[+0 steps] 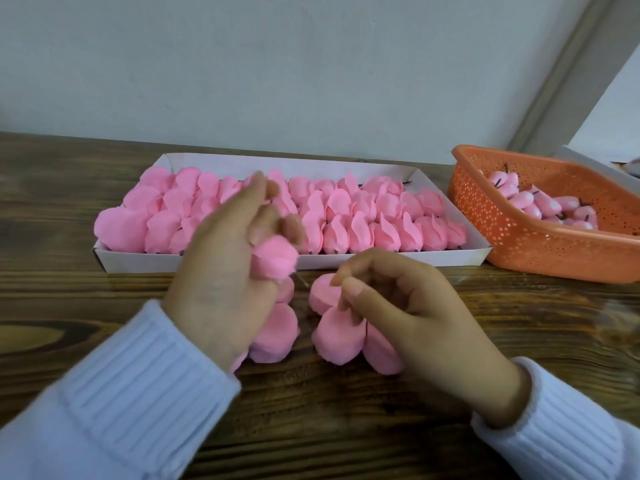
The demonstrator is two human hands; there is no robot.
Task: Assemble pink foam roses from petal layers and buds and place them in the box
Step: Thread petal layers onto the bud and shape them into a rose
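Note:
My left hand (pixel 221 271) is raised just in front of the white box (pixel 311 263) and pinches a pink foam rose (pixel 274 259) with a thin dark stem poking out to its right. Below that hand a stack of pink petal layers (pixel 277 336) lies on the wooden table. My right hand (pixel 408 313) rests on a second pile of petal layers (pixel 341 336), thumb and forefinger pinching the top layer. The box is packed with rows of finished pink roses (pixel 363 220). Pink buds with dark stems (pixel 540 206) fill the orange basket.
The orange perforated basket (pixel 540 244) stands to the right of the box, touching its corner. A grey wall runs right behind the table. Another white box edge (pixel 623 164) shows at the far right. Bare wood table (pixel 329 427) lies in front of the hands.

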